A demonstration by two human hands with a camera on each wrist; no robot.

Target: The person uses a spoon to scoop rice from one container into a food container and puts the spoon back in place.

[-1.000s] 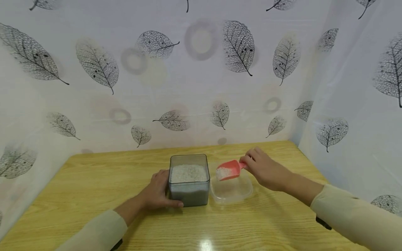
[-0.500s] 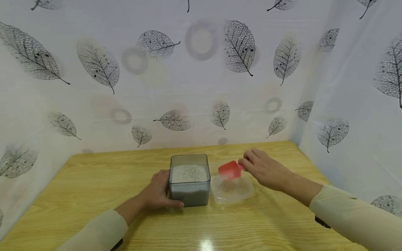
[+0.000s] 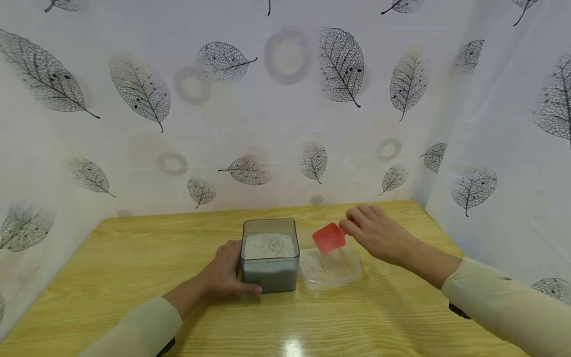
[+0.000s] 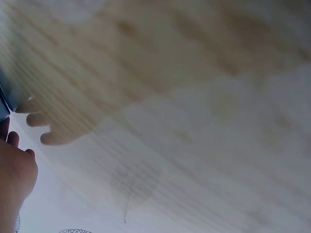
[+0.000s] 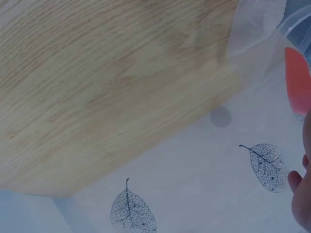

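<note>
My left hand (image 3: 226, 273) holds the left side of a square, grey see-through container (image 3: 269, 277), its thumb along the front. White grains that look like rice (image 3: 269, 246) fill much of it. In my right hand (image 3: 381, 237) is the handle of a red scoop (image 3: 329, 238), tipped above a shallow clear plastic tub (image 3: 334, 282). Some white grains lie in that tub, towards its left. The right wrist view catches part of the scoop (image 5: 297, 80) and the tub (image 5: 245, 41). Only an edge of the container (image 4: 5, 99) shows in the left wrist view, beside the hand.
Both vessels stand side by side on a yellow wood-grain table (image 3: 147, 267). A white curtain (image 3: 285, 119) printed with dark leaves hangs behind the table and along its sides.
The scoop, first level with a load of grains, has tipped over, and the grains have dropped into the clear tub. It now sits slightly higher. The left hand keeps its hold on the container.
</note>
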